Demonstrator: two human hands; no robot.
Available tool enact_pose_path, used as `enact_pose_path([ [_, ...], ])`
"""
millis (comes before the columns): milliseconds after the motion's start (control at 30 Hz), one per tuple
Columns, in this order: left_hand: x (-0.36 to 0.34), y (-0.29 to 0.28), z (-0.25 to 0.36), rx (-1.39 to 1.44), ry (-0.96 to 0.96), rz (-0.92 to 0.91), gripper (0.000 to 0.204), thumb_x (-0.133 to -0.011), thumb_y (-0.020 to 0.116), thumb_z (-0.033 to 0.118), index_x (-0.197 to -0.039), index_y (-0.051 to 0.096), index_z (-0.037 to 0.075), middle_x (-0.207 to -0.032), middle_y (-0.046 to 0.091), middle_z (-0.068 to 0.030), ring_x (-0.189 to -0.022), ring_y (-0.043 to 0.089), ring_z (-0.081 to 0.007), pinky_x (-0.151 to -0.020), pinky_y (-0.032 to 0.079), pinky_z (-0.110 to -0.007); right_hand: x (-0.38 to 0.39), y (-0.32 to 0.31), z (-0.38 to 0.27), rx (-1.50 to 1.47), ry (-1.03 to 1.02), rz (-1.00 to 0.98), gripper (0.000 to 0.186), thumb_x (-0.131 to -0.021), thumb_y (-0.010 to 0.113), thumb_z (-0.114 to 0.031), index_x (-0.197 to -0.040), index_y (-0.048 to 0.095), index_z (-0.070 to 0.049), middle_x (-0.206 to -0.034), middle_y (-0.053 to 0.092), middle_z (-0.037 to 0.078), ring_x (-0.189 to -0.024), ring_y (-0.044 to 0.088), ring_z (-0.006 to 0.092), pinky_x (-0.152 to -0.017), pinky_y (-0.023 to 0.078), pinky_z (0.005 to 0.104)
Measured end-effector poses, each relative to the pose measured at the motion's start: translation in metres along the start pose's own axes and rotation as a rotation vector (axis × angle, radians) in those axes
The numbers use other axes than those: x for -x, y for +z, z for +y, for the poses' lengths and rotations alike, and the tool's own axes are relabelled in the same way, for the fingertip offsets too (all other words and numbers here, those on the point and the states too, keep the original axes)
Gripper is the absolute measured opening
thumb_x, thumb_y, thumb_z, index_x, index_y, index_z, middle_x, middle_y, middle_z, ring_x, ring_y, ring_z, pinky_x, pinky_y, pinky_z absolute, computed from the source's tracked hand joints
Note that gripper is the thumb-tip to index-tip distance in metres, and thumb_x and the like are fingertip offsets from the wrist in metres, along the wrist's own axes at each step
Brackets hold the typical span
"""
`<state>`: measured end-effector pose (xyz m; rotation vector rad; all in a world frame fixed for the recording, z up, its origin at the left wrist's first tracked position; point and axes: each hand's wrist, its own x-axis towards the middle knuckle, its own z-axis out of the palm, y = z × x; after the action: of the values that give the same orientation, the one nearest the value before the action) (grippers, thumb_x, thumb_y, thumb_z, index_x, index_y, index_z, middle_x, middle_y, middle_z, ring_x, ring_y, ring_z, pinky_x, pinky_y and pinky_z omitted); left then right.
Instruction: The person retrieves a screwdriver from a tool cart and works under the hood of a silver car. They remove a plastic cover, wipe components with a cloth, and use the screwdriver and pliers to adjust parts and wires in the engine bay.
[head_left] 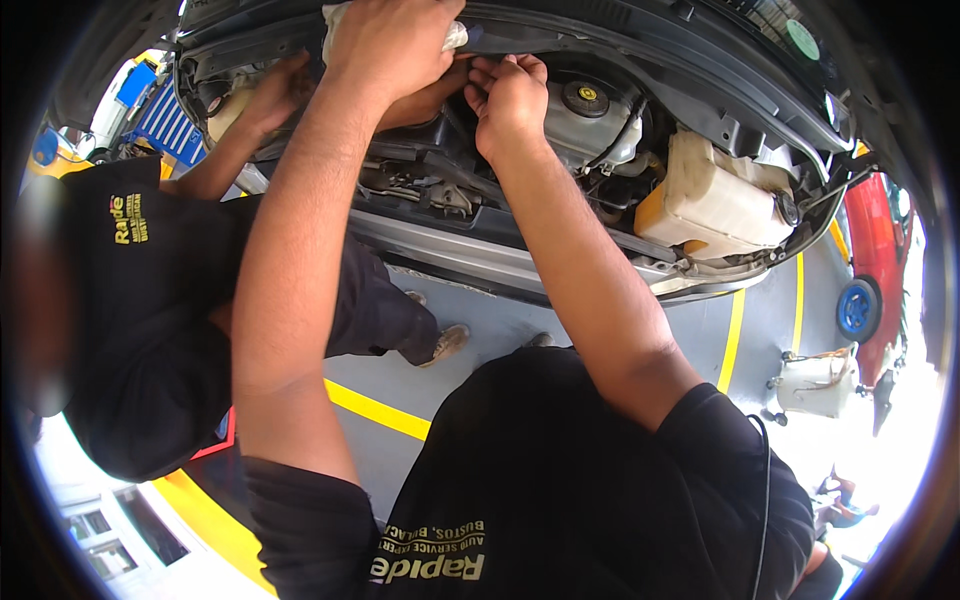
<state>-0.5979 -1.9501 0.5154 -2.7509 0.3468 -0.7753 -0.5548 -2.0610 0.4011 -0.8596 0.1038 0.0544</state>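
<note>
the person leans into the open engine bay of a car [560,250] with both arms stretched forward. the left hand [390,45] is closed around a crumpled white cloth [452,38] and presses it against the dark plastic panel at the back edge of the bay [640,50]. the cloth sits at the top of the bay, mostly hidden under the knuckles, with only its ends showing. the right hand [508,100] is just beside it, fingers curled and pinched together on something small and dark; what it pinches is too hidden to tell.

near the right hand stands a round black cap with a yellow mark [585,97] on a grey tank, and further right a cloudy white plastic reservoir [715,195]. a co-worker in a black shirt reaches in from the left, one hand [275,90] on a part well apart from the cloth.

judging from this, the step in hand looks like wiping or holding at the rear panel while the right fingers work a small fastener. the next move seems to call for a steady pinch and gentle pressure from the cloth hand.
</note>
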Motion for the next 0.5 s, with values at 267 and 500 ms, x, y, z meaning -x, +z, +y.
enact_pose_path([
  [267, -0.014, 0.027, -0.025, -0.068, 0.382, 0.207, 0.024, -0.074, 0.079, 0.021, -0.094, 0.074, 0.010, -0.100, 0.071, -0.0077, -0.103, 0.070, -0.0275, -0.095, 0.053, -0.044, -0.018, -0.012, 0.012, -0.193, 0.000, -0.103, 0.018, -0.106, 0.054, -0.013, -0.123, 0.055, -0.011, -0.104, 0.069, 0.007, -0.092, 0.066, 0.0184, -0.081, 0.051, 0.0359],
  [500, -0.024, 0.023, -0.035, -0.084, 0.512, 0.192, 0.022, -0.070, 0.081, 0.020, -0.087, 0.072, 0.010, -0.089, 0.072, -0.0077, -0.090, 0.073, -0.0287, -0.085, 0.055, -0.042, -0.029, -0.007, 0.029, -0.272, -0.153, -0.159, 0.010, -0.108, 0.051, -0.017, -0.107, 0.060, -0.012, -0.091, 0.065, 0.001, -0.077, 0.062, 0.0137, -0.069, 0.047, 0.0287],
])
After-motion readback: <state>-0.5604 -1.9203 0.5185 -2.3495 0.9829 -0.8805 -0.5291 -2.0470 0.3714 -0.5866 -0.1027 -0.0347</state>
